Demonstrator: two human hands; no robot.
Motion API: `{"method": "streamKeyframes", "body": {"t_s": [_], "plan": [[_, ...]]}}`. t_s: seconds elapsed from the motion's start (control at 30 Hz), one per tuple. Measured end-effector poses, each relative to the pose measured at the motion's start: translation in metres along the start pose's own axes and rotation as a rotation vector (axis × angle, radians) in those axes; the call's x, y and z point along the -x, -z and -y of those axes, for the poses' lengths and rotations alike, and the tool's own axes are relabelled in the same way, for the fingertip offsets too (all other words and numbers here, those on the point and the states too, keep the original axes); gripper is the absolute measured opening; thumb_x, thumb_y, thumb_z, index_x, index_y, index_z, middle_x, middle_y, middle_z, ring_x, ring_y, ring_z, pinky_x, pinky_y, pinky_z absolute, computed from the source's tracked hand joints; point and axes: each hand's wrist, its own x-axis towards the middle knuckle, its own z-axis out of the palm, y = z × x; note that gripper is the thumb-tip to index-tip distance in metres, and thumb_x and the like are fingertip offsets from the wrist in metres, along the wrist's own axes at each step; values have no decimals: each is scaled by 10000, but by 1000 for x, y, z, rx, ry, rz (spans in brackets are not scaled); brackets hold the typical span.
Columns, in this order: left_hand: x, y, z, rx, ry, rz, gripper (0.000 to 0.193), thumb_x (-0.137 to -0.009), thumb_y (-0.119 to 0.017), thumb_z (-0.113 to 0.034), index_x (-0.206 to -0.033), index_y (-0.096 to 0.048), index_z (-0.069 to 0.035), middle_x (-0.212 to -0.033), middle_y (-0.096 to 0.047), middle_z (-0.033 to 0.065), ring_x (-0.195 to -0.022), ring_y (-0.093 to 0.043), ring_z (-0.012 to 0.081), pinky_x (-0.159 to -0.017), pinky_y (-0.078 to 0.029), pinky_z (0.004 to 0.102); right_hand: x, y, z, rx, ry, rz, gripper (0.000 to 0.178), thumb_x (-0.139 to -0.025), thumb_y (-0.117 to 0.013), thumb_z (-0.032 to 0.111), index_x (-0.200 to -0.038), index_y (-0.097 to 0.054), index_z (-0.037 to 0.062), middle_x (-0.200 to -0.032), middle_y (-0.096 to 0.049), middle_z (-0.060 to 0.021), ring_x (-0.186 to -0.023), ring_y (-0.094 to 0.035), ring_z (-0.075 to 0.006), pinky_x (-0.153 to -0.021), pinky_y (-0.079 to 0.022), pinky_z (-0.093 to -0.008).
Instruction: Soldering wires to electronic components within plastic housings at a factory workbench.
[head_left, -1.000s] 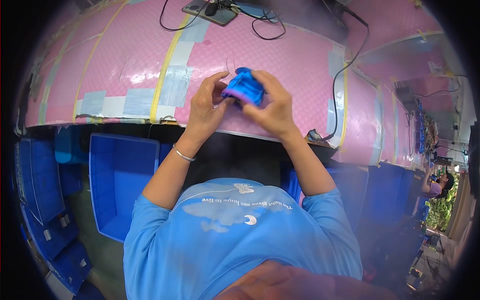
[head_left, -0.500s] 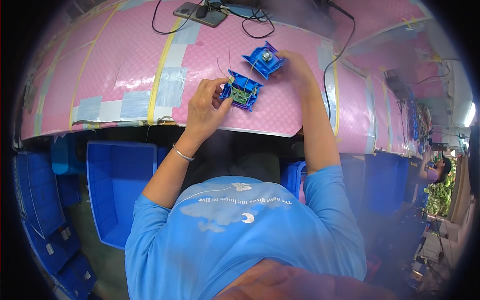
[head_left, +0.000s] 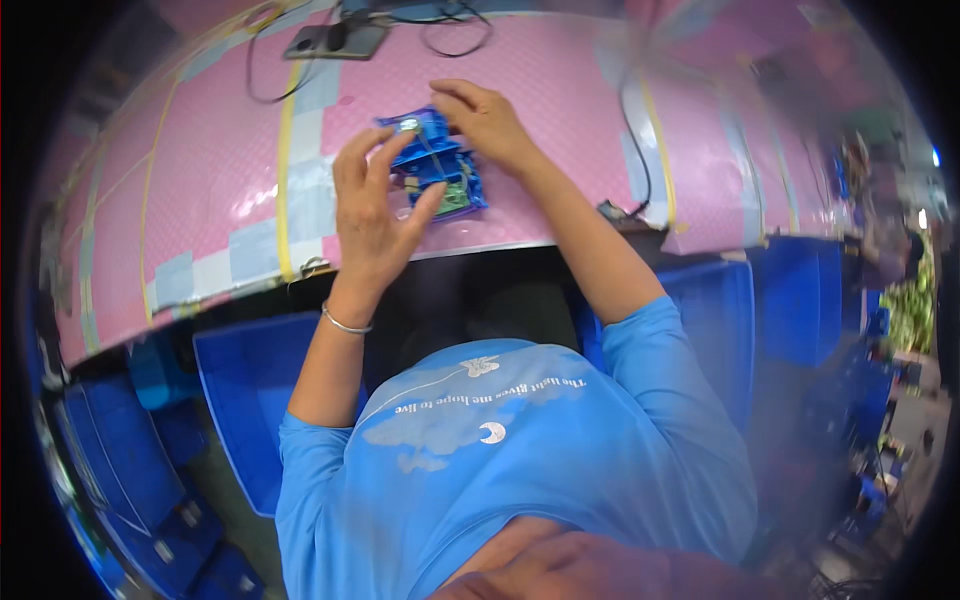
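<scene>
Two halves of a blue plastic housing sit together on the pink-covered table. The nearer half (head_left: 470,188) holds a green circuit board (head_left: 453,195). In the farther half (head_left: 430,124) is a shiny round metal part (head_left: 409,126), and a thin wire seems to run between the halves. My left hand (head_left: 372,210) is at their left side, fingers spread, fingertips over both halves. My right hand (head_left: 490,125) is at the farther half's right edge, its fingers apart and slightly bent. Blur hides whether its fingertips press on the plastic.
A phone (head_left: 335,40) with a dark object on it lies at the table's far side, beside a black cable (head_left: 455,45). Another black cable (head_left: 640,160) runs down on the right. Blue bins (head_left: 255,400) stand below the table's front edge, and a person (head_left: 890,255) is at far right.
The view has shifted. The farther half has come down against the half with the circuit board. My left hand has loosened from a pinch, and my right hand's fingers have opened out.
</scene>
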Motion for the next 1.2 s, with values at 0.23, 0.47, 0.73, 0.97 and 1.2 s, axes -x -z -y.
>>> {"method": "streamKeyframes", "body": {"t_s": [0.23,0.47,0.73,0.97,1.2], "plan": [[-37,-21,-1,-167,-250,454,492,-877,-797,-307,-1330,-682,-152,-1462,-568,116,-1442,-403,403,-1196,-328,500,129,73,17,171,282,-376,299,-912,-718,56,-1210,-707,35,-1137,-725,-122,-1006,-727,-172,-840,-588,-301],[-64,-12,27,-84,-322,640,364,-889,-779,-225,-1243,-742,-149,-1459,-592,84,-1461,-420,346,-1207,-323,466,308,259,-51,701,-326,-851,249,-908,-727,81,-1149,-730,22,-1003,-788,-102,-905,-748,-141,-812,-584,-290],[-87,25,43,-160,-292,756,412,-945,-698,-84,-1355,-683,-117,-1520,-560,86,-1491,-406,303,-1217,-314,429,400,207,-133,834,-152,-326,391,-706,-663,-60,-1079,-703,49,-1104,-692,-113,-1065,-647,-318,-886,-563,-405],[-75,31,3,-119,-349,449,365,-1000,-648,-60,-1364,-670,-74,-1539,-537,120,-1461,-441,317,-1205,-330,450,406,182,-127,732,-270,-148,630,-694,-752,139,-1287,-573,25,-1115,-595,-180,-1066,-566,-392,-951,-505,-452],[-50,5,-21,-149,-477,163,273,-1004,-652,-56,-1269,-706,-24,-1427,-630,145,-1384,-536,342,-1154,-420,493,406,149,-114,661,-571,-231,815,-806,-798,284,-1486,-405,66,-1173,-614,-208,-1129,-624,-399,-924,-536,-483]]}}
